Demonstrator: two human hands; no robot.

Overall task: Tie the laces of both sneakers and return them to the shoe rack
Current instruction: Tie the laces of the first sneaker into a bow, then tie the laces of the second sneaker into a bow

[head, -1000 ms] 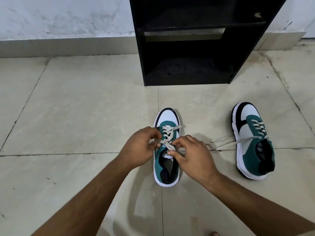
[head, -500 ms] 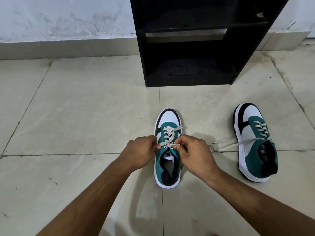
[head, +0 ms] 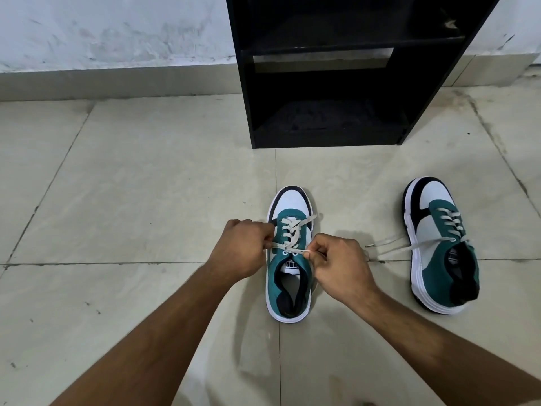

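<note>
Sneaker at frame centre on floor | my left hand and right hand each pinch its laces taut | second sneaker right, untied | shoe rack top centre

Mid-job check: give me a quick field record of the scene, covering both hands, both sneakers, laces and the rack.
left hand: grip closed on one lace end of the near sneaker
right hand: grip closed on the other lace end
near sneaker: upright on the floor, toe toward the rack, lace pulled taut sideways, no bow visible
far sneaker: to the right, untouched
far sneaker's lace: loose, trailing on the tile
shoe rack: black, visible shelves hold no shoes
</note>
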